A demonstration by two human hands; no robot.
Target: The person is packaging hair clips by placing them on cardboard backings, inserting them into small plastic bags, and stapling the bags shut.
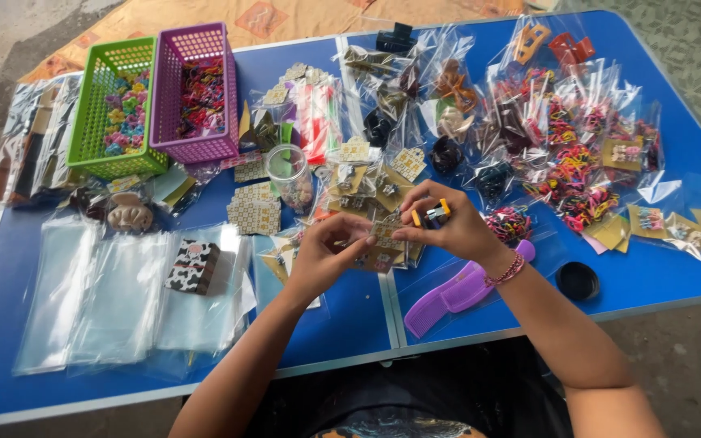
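Note:
My left hand and my right hand meet over the middle of a blue folding table. Both pinch a small patterned paper card between their fingertips. My right hand also grips a small yellow tool, which looks like a mini stapler, and wears a pink bead bracelet. Under the hands lie more patterned cards in clear bags. A purple comb rests beside my right wrist.
A green basket and a purple basket of hair ties stand at the back left. Empty clear bags and a cow-print box lie left. Bagged hair clips and elastics cover the right. A clear cup and a black lid are nearby.

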